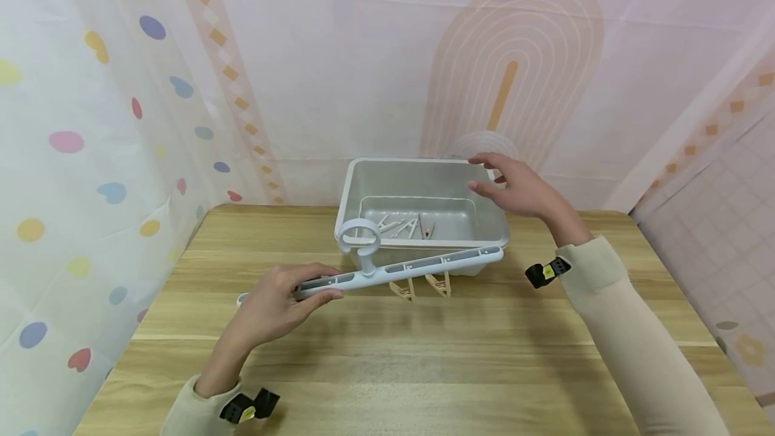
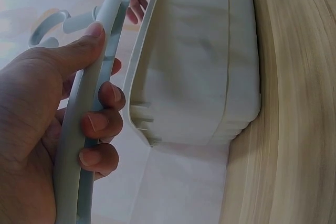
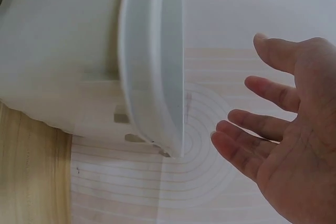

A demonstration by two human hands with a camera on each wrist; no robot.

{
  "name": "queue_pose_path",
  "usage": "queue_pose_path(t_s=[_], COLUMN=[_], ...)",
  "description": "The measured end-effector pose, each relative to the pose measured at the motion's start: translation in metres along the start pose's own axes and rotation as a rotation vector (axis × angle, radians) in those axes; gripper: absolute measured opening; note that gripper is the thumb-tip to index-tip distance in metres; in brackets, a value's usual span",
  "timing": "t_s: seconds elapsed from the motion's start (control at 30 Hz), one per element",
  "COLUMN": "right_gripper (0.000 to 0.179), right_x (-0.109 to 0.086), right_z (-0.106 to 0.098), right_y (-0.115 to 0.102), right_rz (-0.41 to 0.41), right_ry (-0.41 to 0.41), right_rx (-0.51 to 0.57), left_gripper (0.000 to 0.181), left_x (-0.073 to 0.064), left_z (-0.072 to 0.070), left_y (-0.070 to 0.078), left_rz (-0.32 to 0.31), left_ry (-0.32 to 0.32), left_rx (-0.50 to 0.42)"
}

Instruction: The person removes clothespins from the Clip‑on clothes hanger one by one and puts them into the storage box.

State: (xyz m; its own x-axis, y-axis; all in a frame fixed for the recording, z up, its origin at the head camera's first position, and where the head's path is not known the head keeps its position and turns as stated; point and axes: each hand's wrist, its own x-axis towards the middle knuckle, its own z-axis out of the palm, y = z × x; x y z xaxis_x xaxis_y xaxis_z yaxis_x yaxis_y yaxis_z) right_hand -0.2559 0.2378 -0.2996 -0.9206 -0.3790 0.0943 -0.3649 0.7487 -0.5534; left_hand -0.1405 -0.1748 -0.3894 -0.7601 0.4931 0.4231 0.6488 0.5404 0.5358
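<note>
My left hand (image 1: 278,305) grips a light blue clip hanger (image 1: 430,263) near its left end, thumb on one side and fingers curled round the other in the left wrist view. The round hook (image 1: 358,226) points up, and two beige clothespins (image 1: 440,284) hang under the bar. Behind the hanger stands a pale grey plastic bin (image 1: 418,160) with several white clothespins (image 1: 407,226) and a brownish one (image 1: 427,229) on its floor. Over the bin's right rim hovers my right hand (image 1: 514,187), fingers spread and slightly bent, holding nothing; the right wrist view shows it apart from the rim.
The bin sits at the back of a wood-grain table (image 1: 412,369), close to a patterned cloth backdrop (image 1: 339,73). More cloth hangs along the left and right sides. Black straps with small devices (image 1: 547,271) are on both sleeves.
</note>
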Motion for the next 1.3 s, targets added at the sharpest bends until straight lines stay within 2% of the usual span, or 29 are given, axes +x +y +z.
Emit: queue_pose_path(t_s=[0.2,0.57,0.77,1.3], right_gripper=[0.058,0.063,0.066,0.065], right_x=[-0.010,-0.029,-0.041,-0.073], right_z=[0.003,0.013,0.019,0.033], right_y=[0.002,0.005,0.009,0.008], right_rz=[-0.012,-0.025,-0.048,-0.075], right_ry=[0.022,0.054,0.050,0.114], right_rx=[0.004,0.042,0.060,0.115], left_gripper=[0.021,0.021,0.021,0.022], left_x=[0.000,0.002,0.001,0.002], left_z=[0.000,0.002,0.002,0.002], left_y=[0.001,-0.001,-0.001,-0.003], left_rz=[-0.016,-0.010,-0.017,0.002], left_ry=[-0.002,-0.004,-0.005,0.003], left_rx=[0.001,0.003,0.003,-0.006])
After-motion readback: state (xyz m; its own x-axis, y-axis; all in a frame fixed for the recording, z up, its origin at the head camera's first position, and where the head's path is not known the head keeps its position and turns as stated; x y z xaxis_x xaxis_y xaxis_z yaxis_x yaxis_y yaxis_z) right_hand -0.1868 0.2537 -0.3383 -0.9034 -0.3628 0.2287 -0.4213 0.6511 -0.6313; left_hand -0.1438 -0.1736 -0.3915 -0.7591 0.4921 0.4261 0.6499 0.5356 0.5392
